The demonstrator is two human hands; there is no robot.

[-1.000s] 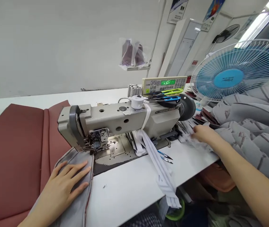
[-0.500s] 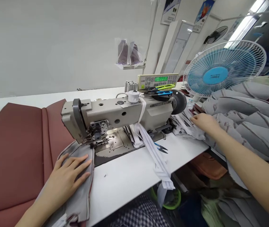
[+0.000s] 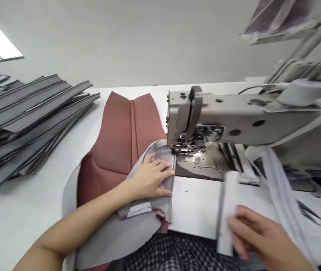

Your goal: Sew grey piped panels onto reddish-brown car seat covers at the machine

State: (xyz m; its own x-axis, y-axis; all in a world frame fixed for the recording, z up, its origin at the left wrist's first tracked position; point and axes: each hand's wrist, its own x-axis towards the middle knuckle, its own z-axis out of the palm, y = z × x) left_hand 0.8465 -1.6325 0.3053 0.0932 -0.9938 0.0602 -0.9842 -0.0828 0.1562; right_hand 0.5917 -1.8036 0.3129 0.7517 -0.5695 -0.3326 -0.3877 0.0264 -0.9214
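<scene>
My left hand (image 3: 152, 177) lies flat with fingers spread on the grey backing of a folded cover edge (image 3: 164, 201). That edge runs up to the needle area of the sewing machine (image 3: 245, 113). It is part of a reddish-brown seat cover (image 3: 118, 131), which stretches away to the left and back. In my right hand (image 3: 259, 233) a flat white strip (image 3: 228, 210) is pinched between thumb and fingers, blurred by motion. The strip stands nearly upright in front of the machine, apart from the cover.
Grey padded panels (image 3: 36, 116) are stacked on the left of the white table (image 3: 36, 210). A white tape (image 3: 282, 192) hangs from the machine at right, with dark-bladed thread snips (image 3: 309, 212) beside it. Dark and white strips (image 3: 239, 162) lie behind.
My right hand has come back from the pile at the far right, now with a white strip in it. The view has swung left. My left hand stays on the cover.
</scene>
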